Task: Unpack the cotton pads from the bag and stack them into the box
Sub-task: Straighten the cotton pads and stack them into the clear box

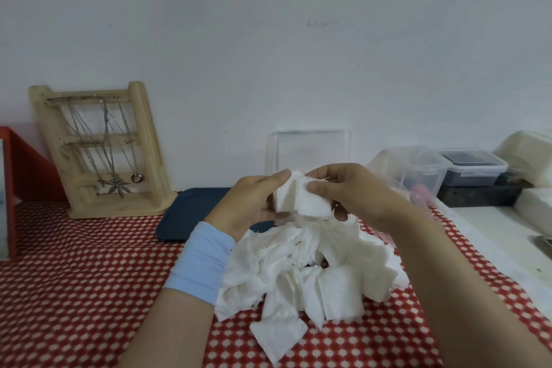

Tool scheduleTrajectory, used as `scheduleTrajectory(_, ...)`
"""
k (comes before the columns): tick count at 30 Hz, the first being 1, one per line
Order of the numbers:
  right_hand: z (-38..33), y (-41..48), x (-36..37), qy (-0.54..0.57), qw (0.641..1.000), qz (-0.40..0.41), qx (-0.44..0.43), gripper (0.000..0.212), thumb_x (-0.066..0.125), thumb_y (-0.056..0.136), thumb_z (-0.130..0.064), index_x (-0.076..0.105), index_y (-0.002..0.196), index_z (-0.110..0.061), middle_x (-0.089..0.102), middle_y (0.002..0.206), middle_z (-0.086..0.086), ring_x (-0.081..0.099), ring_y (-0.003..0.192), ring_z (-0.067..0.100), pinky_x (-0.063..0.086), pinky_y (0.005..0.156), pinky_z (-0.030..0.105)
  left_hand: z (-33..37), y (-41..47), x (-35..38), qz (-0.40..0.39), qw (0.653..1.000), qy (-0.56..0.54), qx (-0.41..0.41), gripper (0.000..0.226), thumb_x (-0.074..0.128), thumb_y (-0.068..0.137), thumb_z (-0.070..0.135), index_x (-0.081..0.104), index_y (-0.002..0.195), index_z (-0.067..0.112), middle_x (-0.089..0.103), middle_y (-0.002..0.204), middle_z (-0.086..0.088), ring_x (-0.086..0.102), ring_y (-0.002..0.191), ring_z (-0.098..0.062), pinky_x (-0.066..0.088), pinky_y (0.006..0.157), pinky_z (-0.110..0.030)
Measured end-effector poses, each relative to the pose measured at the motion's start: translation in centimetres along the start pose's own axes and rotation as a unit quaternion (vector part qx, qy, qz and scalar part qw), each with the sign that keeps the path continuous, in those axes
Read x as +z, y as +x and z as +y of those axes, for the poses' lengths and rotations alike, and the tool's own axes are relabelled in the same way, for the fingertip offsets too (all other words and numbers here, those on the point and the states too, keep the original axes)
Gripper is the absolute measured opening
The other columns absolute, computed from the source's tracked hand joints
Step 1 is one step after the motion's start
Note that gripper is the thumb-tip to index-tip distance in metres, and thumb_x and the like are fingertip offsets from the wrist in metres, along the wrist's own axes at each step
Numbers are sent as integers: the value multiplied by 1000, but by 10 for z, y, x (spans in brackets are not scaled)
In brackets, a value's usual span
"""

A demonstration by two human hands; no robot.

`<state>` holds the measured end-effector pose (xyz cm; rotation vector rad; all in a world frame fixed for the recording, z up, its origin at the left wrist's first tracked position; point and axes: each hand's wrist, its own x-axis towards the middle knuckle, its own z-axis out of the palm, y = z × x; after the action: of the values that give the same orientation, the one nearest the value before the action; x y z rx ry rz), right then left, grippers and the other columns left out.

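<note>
A loose heap of white square cotton pads (310,275) lies on the red-and-white patterned tablecloth (74,293) in front of me. Above the heap, both hands hold a small stack of cotton pads (301,199). My left hand (248,203) grips the stack from the left side, fingers curled under it. My right hand (346,191) pinches the stack's right side with thumb on the front. Behind the hands stands a clear plastic box (310,149), open, its lower part hidden by the hands. A crumpled clear bag (418,197) shows to the right of my right hand.
A wooden jewellery stand (101,152) with chains leans at the back left, and a red frame (18,164) stands at the far left. A dark blue tray (191,212) lies behind my left wrist. Lidded plastic containers (466,170) crowd the back right.
</note>
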<state>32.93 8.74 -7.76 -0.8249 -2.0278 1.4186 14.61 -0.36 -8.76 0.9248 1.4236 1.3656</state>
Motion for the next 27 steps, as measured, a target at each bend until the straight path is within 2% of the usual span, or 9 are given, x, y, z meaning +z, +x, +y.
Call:
scheduleTrajectory(2,0,2,5,39,999,28,1,14,69,95,-19,75,103,-8,70,72,3,55,52,12,43,47,24,0,-2,0,-44,999,16,-4,33,72,93,23,69,120,3,77,112,-13,75,100,-29,60,92,-43)
scheduleTrajectory(4,-2,2,8,74,997,35,10,18,71,93,-22,74,104,-8,73,80,8,61,60,16,48,53,27,-2,-1,0,-41,998,39,8,34,75,90,10,67,122,4,76,114,-13,74,104,-30,58,96,-48)
scheduleTrajectory(7,-3,3,7,88,995,12,39,23,78,87,-19,75,106,-9,77,92,11,68,69,16,51,63,29,-3,1,-1,-17,999,11,25,31,74,88,0,68,119,3,77,113,-12,75,102,-25,62,86,-39)
scheduleTrajectory(10,1,6,5,97,992,48,62,25,82,81,-10,74,103,1,77,91,14,70,72,17,57,65,27,-2,1,-2,-7,999,-38,20,24,68,95,9,68,118,2,77,111,-12,76,100,-23,63,77,-30)
scheduleTrajectory(13,3,8,5,111,989,78,60,24,81,81,-6,72,100,5,77,87,12,70,70,18,60,63,26,-2,4,-5,24,997,-69,14,23,61,101,16,68,115,-1,77,109,-16,76,97,-27,64,78,-34)
scheduleTrajectory(18,2,8,-1,133,988,74,17,11,77,85,-5,77,95,-9,75,91,16,64,74,20,53,70,31,-4,5,-6,97,995,-21,29,20,66,98,15,73,110,1,78,105,-14,76,97,-26,64,75,-32)
scheduleTrajectory(21,-1,6,3,132,991,26,4,12,74,88,-8,76,99,-12,72,83,5,60,66,13,47,61,25,-3,3,-1,62,997,-26,31,19,65,98,14,75,107,0,78,104,-15,76,97,-25,63,71,-29)
scheduleTrajectory(24,-5,6,12,89,994,58,-3,14,75,87,-4,74,100,-7,70,75,-1,58,54,7,43,49,19,-3,1,3,19,999,-35,28,22,58,101,12,74,110,-1,78,105,-16,76,97,-26,63,73,-30)
scheduleTrajectory(27,-7,6,13,59,994,90,-13,18,78,83,0,75,98,-8,71,78,3,62,54,5,47,49,17,-4,1,2,9,999,-41,26,25,55,103,12,72,115,-3,77,106,-17,76,98,-26,62,72,-30)
